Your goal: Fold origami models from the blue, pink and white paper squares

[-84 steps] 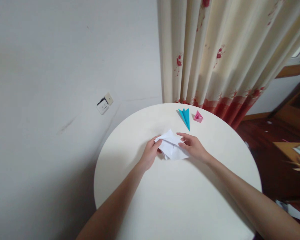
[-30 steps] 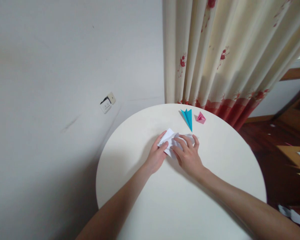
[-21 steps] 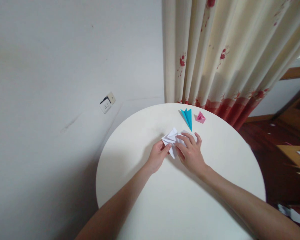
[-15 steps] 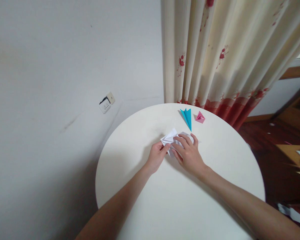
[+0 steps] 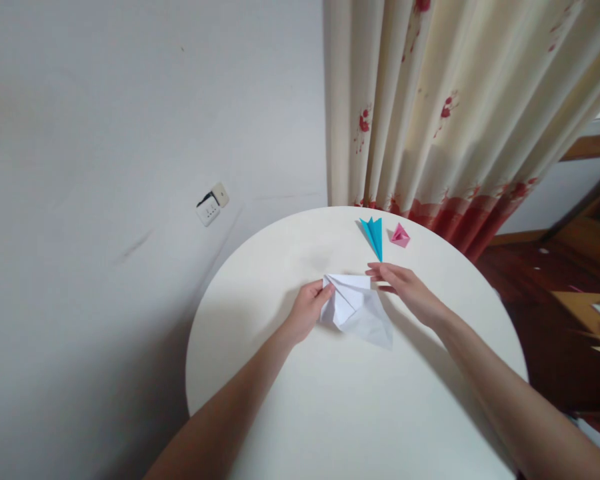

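Note:
A partly folded white paper (image 5: 356, 308) lies on the round white table (image 5: 350, 400), unfolded toward the near right. My left hand (image 5: 307, 308) pinches its far left corner. My right hand (image 5: 404, 287) holds the paper's far right corner with the fingertips, fingers stretched out. Behind the hands lie a blue folded paper dart (image 5: 373, 235) and a small pink folded paper shape (image 5: 399, 235), both near the table's far edge.
A cream curtain with red flowers (image 5: 455, 107) hangs behind the table. A wall socket (image 5: 209, 205) sits on the white wall at the left. Dark wooden floor and a wooden furniture corner (image 5: 580, 300) show at the right.
The right hand lifted off the pressed paper and moved to its far right corner. The paper has opened out toward the near right. The left hand stays at the left corner.

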